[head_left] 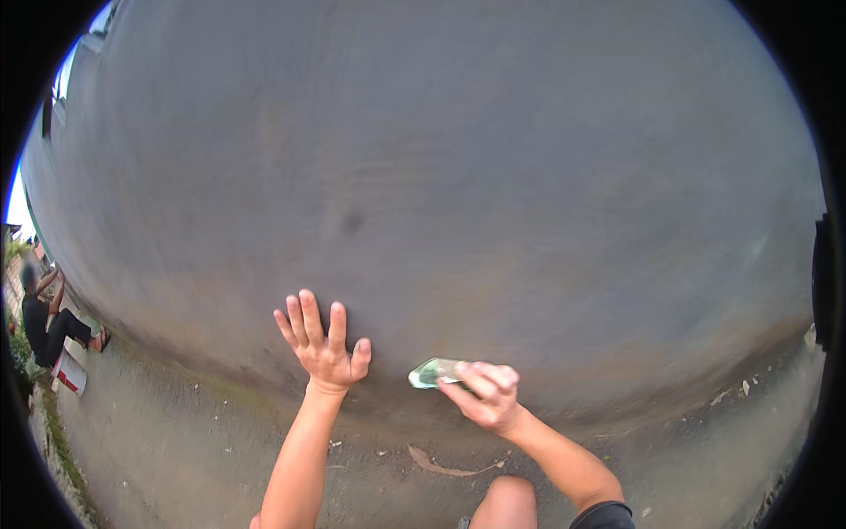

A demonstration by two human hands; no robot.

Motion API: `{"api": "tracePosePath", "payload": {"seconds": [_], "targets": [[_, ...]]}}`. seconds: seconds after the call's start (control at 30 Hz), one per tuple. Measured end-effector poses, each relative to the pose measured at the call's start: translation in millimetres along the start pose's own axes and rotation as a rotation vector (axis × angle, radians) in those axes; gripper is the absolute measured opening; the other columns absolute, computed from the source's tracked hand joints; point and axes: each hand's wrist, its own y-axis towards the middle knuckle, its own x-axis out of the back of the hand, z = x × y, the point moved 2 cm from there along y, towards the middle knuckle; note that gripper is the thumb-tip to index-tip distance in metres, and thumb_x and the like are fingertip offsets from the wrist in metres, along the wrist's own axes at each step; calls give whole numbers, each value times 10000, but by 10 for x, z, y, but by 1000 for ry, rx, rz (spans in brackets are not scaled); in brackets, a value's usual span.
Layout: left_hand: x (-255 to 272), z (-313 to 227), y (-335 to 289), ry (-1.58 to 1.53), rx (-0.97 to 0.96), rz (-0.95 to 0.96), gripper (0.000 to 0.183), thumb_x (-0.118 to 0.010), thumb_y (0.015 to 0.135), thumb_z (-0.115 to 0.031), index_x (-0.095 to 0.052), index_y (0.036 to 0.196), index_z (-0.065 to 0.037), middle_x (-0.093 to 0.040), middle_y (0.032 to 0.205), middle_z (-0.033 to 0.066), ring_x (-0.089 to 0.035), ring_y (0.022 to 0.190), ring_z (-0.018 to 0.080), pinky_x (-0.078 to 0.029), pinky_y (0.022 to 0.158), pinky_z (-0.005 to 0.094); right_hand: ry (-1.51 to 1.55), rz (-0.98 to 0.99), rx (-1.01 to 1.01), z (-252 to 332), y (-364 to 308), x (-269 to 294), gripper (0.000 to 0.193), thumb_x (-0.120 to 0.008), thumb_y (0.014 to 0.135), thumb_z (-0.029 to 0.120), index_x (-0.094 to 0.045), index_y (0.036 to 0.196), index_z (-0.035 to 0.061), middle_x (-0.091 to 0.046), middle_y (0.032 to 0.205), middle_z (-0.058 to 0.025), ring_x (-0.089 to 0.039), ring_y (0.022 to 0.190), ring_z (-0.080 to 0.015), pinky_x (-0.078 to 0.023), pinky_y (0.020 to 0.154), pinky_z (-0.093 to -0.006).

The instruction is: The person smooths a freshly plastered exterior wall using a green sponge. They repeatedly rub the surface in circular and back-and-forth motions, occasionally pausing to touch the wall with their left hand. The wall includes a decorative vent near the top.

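Note:
A wide grey plastered wall (529, 203) fills most of the view. My left hand (324, 348) lies against its lower part, fingers spread and palm toward the wall, holding nothing. To the right, my right hand (489, 395) grips a shiny, translucent pale-green object (429, 374), its free end pointing left. That object is close to the wall's lower part; whether it touches the surface I cannot tell. It looks like glass or clear plastic, and my fingers cover its right end, so its exact kind is not clear.
Grey ground (211, 450) runs along the wall's foot, with a dry curled leaf (441, 465) and small debris. My bent knee (507, 502) shows below. At far left another person (53, 322) in dark clothes sits on a white-and-red bucket (70, 373), hands raised to the wall.

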Motion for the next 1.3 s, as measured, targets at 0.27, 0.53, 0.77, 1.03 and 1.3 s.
{"api": "tracePosePath", "payload": {"seconds": [0.27,0.53,0.77,1.03,1.3], "targets": [[-107,182,-204,-57,-63,-7,745,-452,1099,-533,-385,1745,-168,-270,1812,251,-189,1704,422,-64,1375,584,-101,20,-35,122,240,-216,401,-919,795,104,-853,1165,246,-679,1400,-2,-567,1230,-224,-516,938,-358],[-144,220,-282,-217,-7,-22,710,-592,1049,-450,-516,1669,-112,-331,1791,253,-213,1704,398,-44,1378,546,-11,298,285,540,-902,-863,355,-817,944,215,-801,1297,249,-675,1457,4,-637,1241,-161,-527,999,-305],[-42,218,-347,-276,23,-24,661,-679,988,-363,-614,1601,-124,-359,1784,236,-239,1696,389,-49,1374,536,-292,-8,-141,954,-571,-1009,378,-921,821,209,-803,1179,178,-671,1276,-51,-622,1211,-284,-567,980,-420],[132,846,-1484,-238,-133,209,662,-760,927,-402,-643,1576,-346,-385,1792,137,-284,1686,346,-42,1377,594,-193,36,-166,1139,-520,-1039,402,-893,807,135,-793,1192,196,-676,1368,-26,-632,1172,-236,-520,940,-392],[134,932,-1401,-227,-180,144,720,-762,904,-372,-611,1600,-265,-381,1774,219,-261,1690,383,-26,1365,627,-33,418,215,1324,-1129,-1364,350,-776,903,199,-794,1252,217,-651,1475,3,-618,1272,-166,-506,1006,-359]]}}
